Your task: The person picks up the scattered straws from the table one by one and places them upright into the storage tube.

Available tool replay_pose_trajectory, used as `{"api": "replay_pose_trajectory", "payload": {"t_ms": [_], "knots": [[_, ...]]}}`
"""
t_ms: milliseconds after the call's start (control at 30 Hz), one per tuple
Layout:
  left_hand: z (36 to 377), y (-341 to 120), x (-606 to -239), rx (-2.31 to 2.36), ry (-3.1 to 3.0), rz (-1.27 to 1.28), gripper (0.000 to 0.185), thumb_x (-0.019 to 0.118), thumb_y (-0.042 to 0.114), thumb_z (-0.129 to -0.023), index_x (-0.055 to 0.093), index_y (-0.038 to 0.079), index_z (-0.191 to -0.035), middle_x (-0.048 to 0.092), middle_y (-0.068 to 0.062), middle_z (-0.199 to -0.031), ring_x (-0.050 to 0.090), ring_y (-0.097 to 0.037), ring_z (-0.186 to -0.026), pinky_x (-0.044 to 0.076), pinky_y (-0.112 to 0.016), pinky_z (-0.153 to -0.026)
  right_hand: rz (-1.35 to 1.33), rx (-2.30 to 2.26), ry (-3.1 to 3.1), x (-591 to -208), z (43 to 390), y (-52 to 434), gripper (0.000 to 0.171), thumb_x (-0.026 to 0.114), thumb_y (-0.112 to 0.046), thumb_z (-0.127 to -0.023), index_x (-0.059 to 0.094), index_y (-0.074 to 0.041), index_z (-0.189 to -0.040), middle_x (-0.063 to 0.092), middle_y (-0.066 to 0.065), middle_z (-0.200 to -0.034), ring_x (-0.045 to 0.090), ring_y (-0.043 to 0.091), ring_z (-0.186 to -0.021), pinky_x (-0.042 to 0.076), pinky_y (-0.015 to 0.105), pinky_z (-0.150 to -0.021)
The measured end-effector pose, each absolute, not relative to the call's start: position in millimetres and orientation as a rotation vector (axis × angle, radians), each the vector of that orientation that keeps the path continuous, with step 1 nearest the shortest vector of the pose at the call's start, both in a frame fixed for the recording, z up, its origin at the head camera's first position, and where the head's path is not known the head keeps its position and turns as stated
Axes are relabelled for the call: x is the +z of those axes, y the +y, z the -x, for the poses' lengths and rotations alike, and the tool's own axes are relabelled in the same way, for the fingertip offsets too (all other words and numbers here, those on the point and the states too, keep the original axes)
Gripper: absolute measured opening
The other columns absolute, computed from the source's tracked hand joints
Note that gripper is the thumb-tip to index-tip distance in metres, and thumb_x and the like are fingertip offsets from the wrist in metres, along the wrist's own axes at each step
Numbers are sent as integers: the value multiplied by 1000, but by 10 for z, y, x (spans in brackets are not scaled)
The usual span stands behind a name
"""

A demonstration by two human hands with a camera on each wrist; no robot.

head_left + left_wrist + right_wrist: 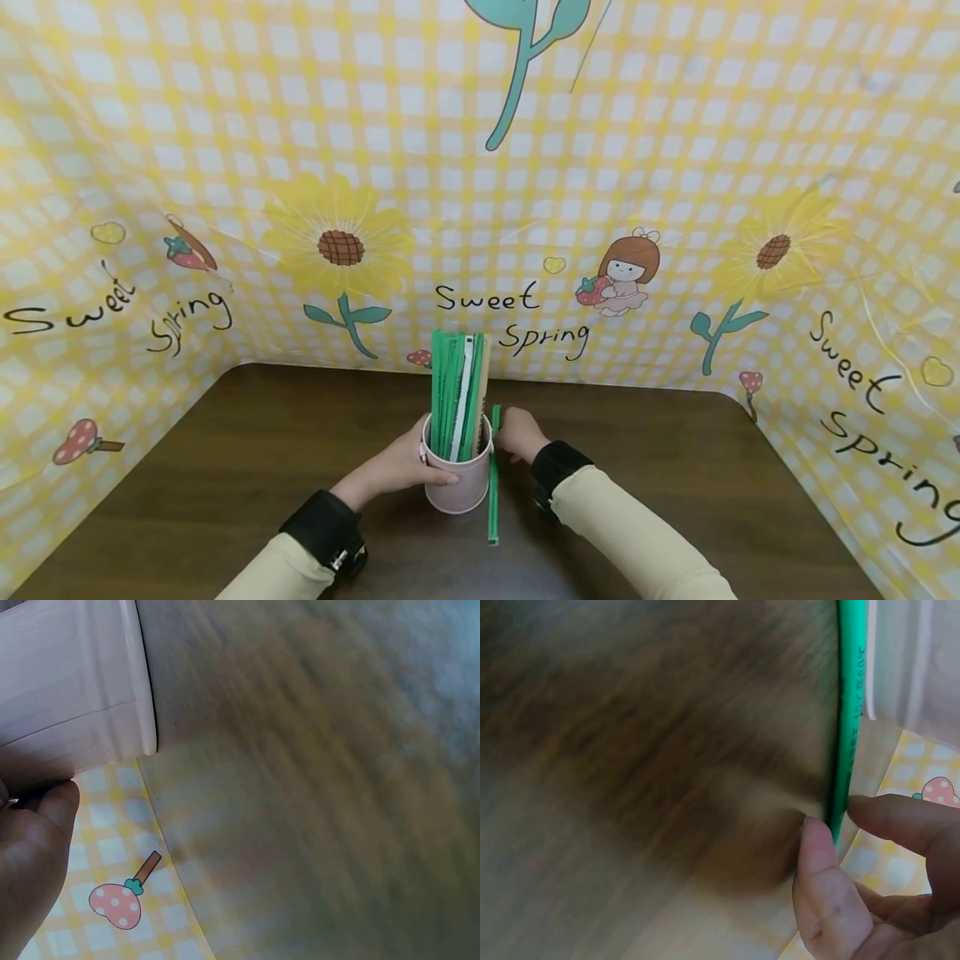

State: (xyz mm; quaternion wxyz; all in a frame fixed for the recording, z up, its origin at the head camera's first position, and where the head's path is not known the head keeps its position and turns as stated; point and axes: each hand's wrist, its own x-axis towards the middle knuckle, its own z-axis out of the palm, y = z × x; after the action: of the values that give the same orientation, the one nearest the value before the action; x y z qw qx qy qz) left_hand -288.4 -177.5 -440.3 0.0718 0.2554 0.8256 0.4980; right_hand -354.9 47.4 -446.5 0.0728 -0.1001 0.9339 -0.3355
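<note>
Head view: our left hand point(408, 467) wraps the pink cup point(459, 483) at mid-table, fingers curled round its wall. The cup holds a bundle of green strips point(453, 392) standing upright, 1 white one among them. Our right hand point(517, 433) pinches the top end of 1 loose green strip point(493, 479), which stands just beside the cup's right side with its lower end toward us on the brown table point(225, 467). Left wrist view: only the cup wall point(71, 675) and a fingertip of the left hand point(34, 847) resting against it, the yellow check backdrop point(112, 847) behind; the rest is motion blur. Right wrist view: thumb and forefinger point(821, 870) closed narrow on the strip's edge point(847, 712), cup wall just past it. Our judgement: keep the left grip firm so the cup can't tip, lift the strip's end clear above the rim before angling in, and aim for a gap in the bundle so nothing jams or pushes neighbours out.
</note>
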Motion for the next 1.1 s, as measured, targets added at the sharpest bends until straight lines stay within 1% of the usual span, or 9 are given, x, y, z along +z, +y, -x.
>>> {"api": "replay_pose_trajectory", "payload": {"t_ms": [167, 333, 367, 467, 567, 633, 733, 900, 1100], "knots": [[2918, -1770, -4373, 1473, 2499, -746, 105, 88, 26, -79, 21, -8, -153, 43, -29, -148, 51, -39, -132, 42, -53, -109, 304, -927, 2836, -4434, 3542, 469, 37, 62, 8, -82, 44, -11, -57, 49, 3, -57, 69, 29, -53, 53, 29, -46], [2969, -1749, -4313, 1470, 2504, -741, 107, 88, 29, -80, 19, -6, -154, 42, -29, -150, 51, -40, -132, 41, -55, -110, 301, -967, 2792, -4291, 3551, 580, 44, 67, 7, -81, 39, -13, -53, 40, -2, -51, 57, 15, -43, 54, 28, -47], [2971, -1747, -4310, 1472, 2505, -740, 107, 88, 29, -80, 19, -6, -155, 42, -29, -150, 50, -40, -133, 41, -55, -110, 298, -1010, 2780, -4244, 3546, 618, 38, 67, 7, -81, 45, -11, -56, 42, -2, -54, 55, 14, -43, 54, 29, -48], [2950, -1749, -4324, 1471, 2501, -743, 107, 88, 28, -80, 19, -7, -154, 41, -29, -150, 50, -40, -133, 41, -55, -110, 318, -1158, 2760, -4045, 3503, 738, 3, 66, 6, -83, 64, 4, -81, 55, 4, -67, 54, 12, -48, 55, 28, -52], [2909, -1765, -4354, 1464, 2497, -751, 106, 87, 27, -81, 18, -9, -154, 41, -30, -150, 50, -41, -133, 42, -54, -110, 393, -1361, 2824, -3731, 3414, 838, 36, 63, 5, -88, 63, 11, -123, 67, 15, -90, 59, 17, -63, 52, 25, -60], [2895, -1778, -4362, 1465, 2501, -764, 107, 87, 27, -81, 18, -9, -154, 41, -31, -150, 50, -41, -133, 42, -54, -109, 498, -1529, 2904, -3487, 3347, 878, 39, 61, 3, -92, 59, 11, -131, 67, 21, -100, 64, 22, -77, 50, 22, -66], [2907, -1797, -4345, 1484, 2505, -783, 106, 87, 27, -81, 18, -9, -153, 42, -31, -149, 51, -41, -132, 43, -54, -108, 657, -1928, 2865, -3138, 3248, 879, 39, 59, 2, -97, 53, 9, -135, 62, 23, -110, 63, 23, -94, 52, 19, -74], [2944, -1797, -4317, 1491, 2493, -817, 105, 87, 27, -81, 19, -9, -152, 42, -31, -148, 51, -42, -131, 43, -54, -108, 831, -2264, 2652, -2947, 3121, 756, 39, 57, 1, -100, 45, 7, -136, 59, 23, -112, 59, 7, -93, 53, 17, -75], [2897, -1773, -4395, 1498, 2460, -835, 104, 86, 26, -83, 18, -10, -152, 44, -32, -147, 51, -41, -131, 45, -47, -105, 843, -2006, 2741, -3423, 3114, 575, 37, 60, 0, -98, 51, 7, -134, 62, 24, -112, 63, 29, -100, 54, 24, -80]]}}
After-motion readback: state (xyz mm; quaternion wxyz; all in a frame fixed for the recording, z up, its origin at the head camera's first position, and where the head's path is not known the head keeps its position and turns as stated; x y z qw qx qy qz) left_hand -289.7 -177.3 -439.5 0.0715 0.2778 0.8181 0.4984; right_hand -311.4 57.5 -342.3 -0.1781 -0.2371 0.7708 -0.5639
